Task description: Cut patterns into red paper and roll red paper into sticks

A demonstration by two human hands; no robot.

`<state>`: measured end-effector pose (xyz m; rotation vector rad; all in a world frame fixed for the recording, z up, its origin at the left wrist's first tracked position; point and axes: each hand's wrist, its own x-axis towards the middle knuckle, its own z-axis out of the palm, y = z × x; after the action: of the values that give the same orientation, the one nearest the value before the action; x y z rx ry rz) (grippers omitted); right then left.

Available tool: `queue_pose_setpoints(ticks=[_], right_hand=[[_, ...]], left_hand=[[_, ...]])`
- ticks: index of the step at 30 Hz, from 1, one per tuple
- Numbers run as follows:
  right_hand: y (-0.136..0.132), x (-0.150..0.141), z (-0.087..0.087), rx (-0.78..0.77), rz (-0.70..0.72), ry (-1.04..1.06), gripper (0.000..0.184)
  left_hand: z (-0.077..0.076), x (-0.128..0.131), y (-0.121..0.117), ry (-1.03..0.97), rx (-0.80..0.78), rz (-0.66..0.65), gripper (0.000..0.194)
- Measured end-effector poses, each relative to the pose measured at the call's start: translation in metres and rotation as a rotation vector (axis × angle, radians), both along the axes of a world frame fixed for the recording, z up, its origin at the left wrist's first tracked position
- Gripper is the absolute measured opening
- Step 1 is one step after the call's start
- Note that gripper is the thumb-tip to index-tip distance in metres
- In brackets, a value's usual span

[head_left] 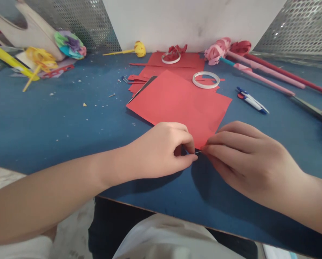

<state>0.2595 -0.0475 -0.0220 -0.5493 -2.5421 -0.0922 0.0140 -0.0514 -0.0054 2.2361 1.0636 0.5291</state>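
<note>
Red sheet (179,104), nr corner in R hand (254,162), thin sliver (198,152) in L hand (167,151)

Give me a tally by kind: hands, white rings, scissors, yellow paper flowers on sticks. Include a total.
Hands: 2
White rings: 2
Scissors, partly out of frame: 1
Yellow paper flowers on sticks: 2
Total: 7

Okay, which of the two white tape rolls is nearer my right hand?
The front roll, closer to your right hand and the pen. The other roll lies farther back, by the curled red paper.
</note>
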Motion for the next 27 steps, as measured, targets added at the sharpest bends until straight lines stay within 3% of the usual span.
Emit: queue_pose_setpoints(ticks=[13,27], right_hand=[[0.0034,-0.0005,-0.0016,0.048,0.046,-0.076,0.013],[0.0027,-0.0044,-0.0001,-0.079,0.016,0.018,0.015]], left_hand=[[-0.0023,0.0018,0.0019,0.004,0.054,-0.018,0.011],[-0.0004,0.0018,0.0008,-0.003,0.028,-0.032,0.009]])
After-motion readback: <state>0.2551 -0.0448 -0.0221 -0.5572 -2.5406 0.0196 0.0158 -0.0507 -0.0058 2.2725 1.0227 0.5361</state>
